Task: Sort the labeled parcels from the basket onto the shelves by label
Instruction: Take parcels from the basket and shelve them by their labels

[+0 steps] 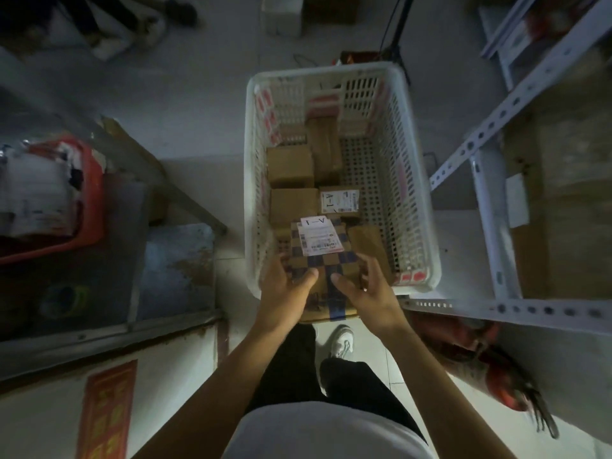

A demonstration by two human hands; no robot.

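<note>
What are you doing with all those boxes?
A person is sorting parcels. Both hands, the left hand and the right hand, grip a cardboard parcel with blue checked tape over the near edge of a white plastic basket. Its label reads A-1. More brown parcels lie in the basket, one also labelled A-1. A metal shelf stands to the right.

The person wears a white top [331,432], black trousers [291,369] and seemingly white trainers [341,341].
</note>
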